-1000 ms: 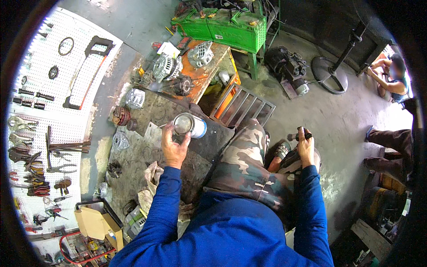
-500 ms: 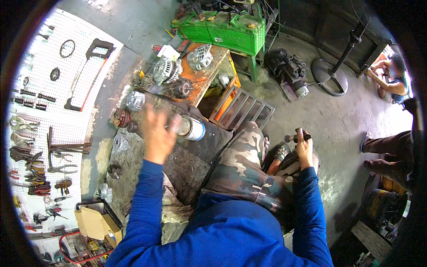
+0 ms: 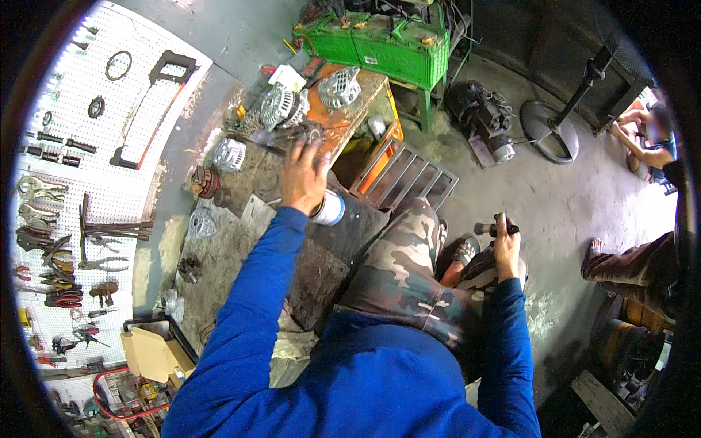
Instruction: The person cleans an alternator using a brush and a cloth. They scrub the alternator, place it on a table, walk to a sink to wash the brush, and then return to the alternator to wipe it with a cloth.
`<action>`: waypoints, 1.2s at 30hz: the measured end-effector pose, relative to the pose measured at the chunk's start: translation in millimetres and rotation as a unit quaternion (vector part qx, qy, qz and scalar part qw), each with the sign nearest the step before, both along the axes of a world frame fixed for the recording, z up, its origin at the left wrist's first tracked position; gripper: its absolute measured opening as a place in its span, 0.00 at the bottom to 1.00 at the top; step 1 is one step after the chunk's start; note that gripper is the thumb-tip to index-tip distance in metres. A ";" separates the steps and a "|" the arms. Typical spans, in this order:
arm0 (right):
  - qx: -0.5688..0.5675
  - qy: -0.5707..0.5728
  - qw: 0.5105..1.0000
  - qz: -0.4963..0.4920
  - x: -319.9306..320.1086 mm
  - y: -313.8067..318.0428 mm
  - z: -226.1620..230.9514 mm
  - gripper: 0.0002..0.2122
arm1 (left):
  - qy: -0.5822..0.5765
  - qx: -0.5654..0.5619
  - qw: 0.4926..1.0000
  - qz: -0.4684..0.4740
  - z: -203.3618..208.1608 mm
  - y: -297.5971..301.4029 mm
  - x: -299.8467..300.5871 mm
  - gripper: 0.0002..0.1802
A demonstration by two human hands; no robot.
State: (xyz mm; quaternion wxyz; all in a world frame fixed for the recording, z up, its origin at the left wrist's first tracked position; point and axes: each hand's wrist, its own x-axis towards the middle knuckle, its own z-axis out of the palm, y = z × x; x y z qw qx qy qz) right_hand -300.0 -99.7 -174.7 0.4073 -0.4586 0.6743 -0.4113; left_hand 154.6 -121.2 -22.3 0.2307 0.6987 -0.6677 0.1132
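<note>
My left hand (image 3: 305, 179) reaches out over the bench with its fingers extended and a little apart, and nothing shows in it. Just beyond its fingertips lies a dark round motor part (image 3: 310, 132); whether they touch is hard to tell. A white can with a blue rim (image 3: 331, 209) stands partly hidden beside the wrist. My right hand (image 3: 506, 252) is closed around a dark cylindrical part (image 3: 499, 228), held above my right leg. What that part is exactly cannot be made out.
Silvery alternators (image 3: 281, 106) sit near the orange bench top (image 3: 360, 102). A metal rack (image 3: 405, 179) leans against the bench front. To the left hangs a white pegboard (image 3: 87, 190) with tools. A fan base (image 3: 549, 131) stands on the floor; other people are at right.
My left hand has swung to the right and away from me, from beside the can towards the dark round part. My right hand keeps its grip, almost unmoved.
</note>
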 end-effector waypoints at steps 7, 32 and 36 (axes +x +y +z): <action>0.074 -0.014 0.995 -0.069 1.1 4.7 18.0 0.19 | 0.065 -0.133 0.987 -0.064 108.2 -9.3 21.4 0.31; 0.220 0.000 0.958 -0.184 -52.1 -38.4 73.8 0.32 | 0.074 0.338 0.935 0.083 -0.3 -5.9 -26.4 0.27; 0.250 0.037 0.958 -0.138 -124.4 -27.5 146.4 0.29 | 0.045 0.424 0.898 0.107 38.2 -35.3 -33.6 0.35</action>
